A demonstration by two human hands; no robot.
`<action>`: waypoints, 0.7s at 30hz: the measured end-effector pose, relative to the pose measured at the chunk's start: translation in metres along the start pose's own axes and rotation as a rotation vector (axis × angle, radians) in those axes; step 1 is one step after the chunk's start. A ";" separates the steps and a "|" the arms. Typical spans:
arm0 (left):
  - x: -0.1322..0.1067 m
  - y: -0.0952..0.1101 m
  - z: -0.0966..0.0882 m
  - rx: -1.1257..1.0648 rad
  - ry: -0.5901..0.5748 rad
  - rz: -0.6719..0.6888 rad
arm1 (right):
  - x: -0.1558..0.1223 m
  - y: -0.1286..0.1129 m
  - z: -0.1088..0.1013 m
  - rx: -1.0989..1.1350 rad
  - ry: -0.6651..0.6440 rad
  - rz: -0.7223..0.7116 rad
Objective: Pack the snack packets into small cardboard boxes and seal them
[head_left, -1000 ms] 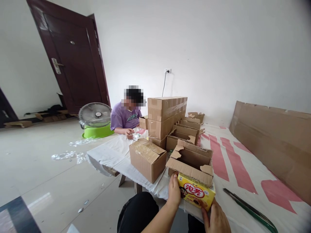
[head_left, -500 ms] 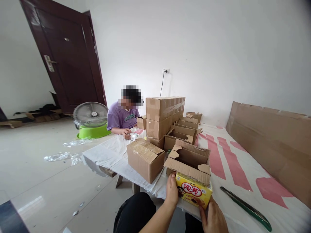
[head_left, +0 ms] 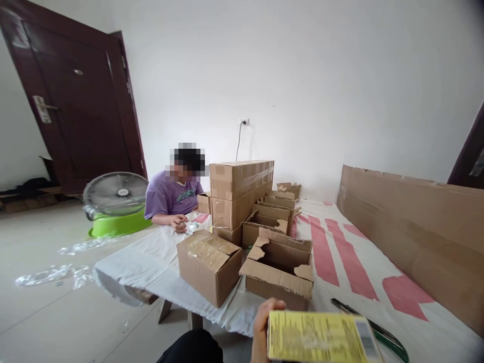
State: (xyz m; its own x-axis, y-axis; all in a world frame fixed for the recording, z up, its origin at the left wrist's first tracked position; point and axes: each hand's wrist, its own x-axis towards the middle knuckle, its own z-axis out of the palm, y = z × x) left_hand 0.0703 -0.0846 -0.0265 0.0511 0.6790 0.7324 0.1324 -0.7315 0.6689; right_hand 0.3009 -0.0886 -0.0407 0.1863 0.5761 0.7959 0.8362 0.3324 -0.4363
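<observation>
I hold a yellow snack box (head_left: pixel 319 337) at the bottom edge of the view, its printed back panel turned toward me. My left hand (head_left: pixel 263 327) grips its left edge, thumb on top. My right hand is hidden behind the box or out of frame. Just beyond the snack box stands an open cardboard box (head_left: pixel 279 272) with its flaps spread.
A taped carton (head_left: pixel 207 264) sits left of the open one; stacked cartons (head_left: pixel 238 194) and more open boxes stand behind. A person in a purple shirt (head_left: pixel 172 196) works at the far end of the white cloth (head_left: pixel 151 252). Green-handled tool (head_left: pixel 372 327) at right; cardboard sheet (head_left: pixel 412 227); fan (head_left: pixel 115 194).
The snack box has been lifted and tipped up toward me, showing its back instead of the red-lettered front. My right hand has dropped from sight. The camera panned slightly right.
</observation>
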 end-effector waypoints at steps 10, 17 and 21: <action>0.246 0.066 -0.026 0.024 -0.120 0.018 | 0.221 -0.094 0.011 0.865 -0.140 0.301; 0.143 0.096 -0.038 0.210 -0.277 0.314 | 0.146 -0.033 -0.051 0.920 -0.457 0.392; 0.054 0.077 -0.031 0.169 -0.489 0.558 | 0.068 0.021 -0.080 0.837 -0.512 0.551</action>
State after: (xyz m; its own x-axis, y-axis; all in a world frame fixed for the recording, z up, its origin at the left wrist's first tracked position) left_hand 0.0523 -0.1058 0.0683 0.5828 0.1907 0.7899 0.1063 -0.9816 0.1586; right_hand 0.3719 -0.1019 0.0381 0.0284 0.9738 0.2257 0.0603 0.2237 -0.9728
